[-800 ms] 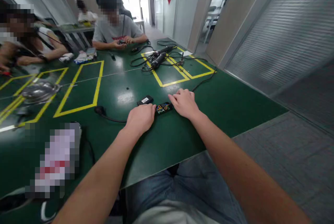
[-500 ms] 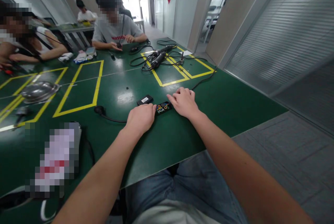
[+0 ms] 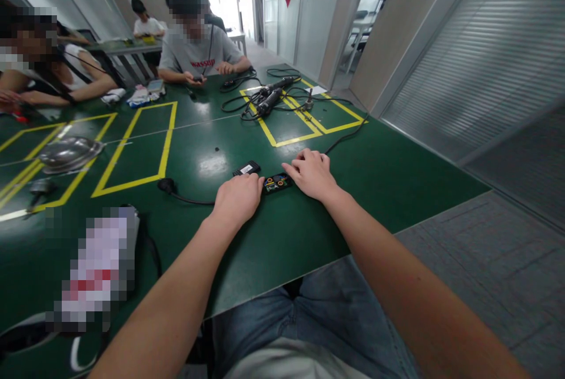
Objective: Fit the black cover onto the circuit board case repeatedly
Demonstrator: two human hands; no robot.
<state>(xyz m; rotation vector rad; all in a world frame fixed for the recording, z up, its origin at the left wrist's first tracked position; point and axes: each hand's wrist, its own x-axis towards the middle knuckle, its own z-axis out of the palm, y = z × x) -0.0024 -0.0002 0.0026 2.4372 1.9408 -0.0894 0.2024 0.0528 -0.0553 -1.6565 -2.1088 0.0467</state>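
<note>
An opened black power adapter (image 3: pixel 277 183) lies on the green table with its circuit board and coils facing up. My left hand (image 3: pixel 239 196) is closed round its left end, the fingers partly hidden behind the back of the hand. On the other end, my right hand (image 3: pixel 311 173) grips with bent fingers, thumb side against the case. Just behind my left hand sits a black ribbed cover (image 3: pixel 247 168) with a white label. A cord with a black plug (image 3: pixel 166 185) comes out leftward from under my left hand; a second dark cord (image 3: pixel 346 135) leads off beyond my right hand.
Black corded power tools (image 3: pixel 269 99) lie among yellow tape outlines at the back. A shiny metal bowl-like object (image 3: pixel 70 152) and a dark metal part (image 3: pixel 43 188) are on the left. A blurred-out device (image 3: pixel 99 264) stands near left. Other people sit across the table.
Both hands stay on the adapter with hardly any movement. The whole view has shifted very slightly. The person across has moved a hand a little.
</note>
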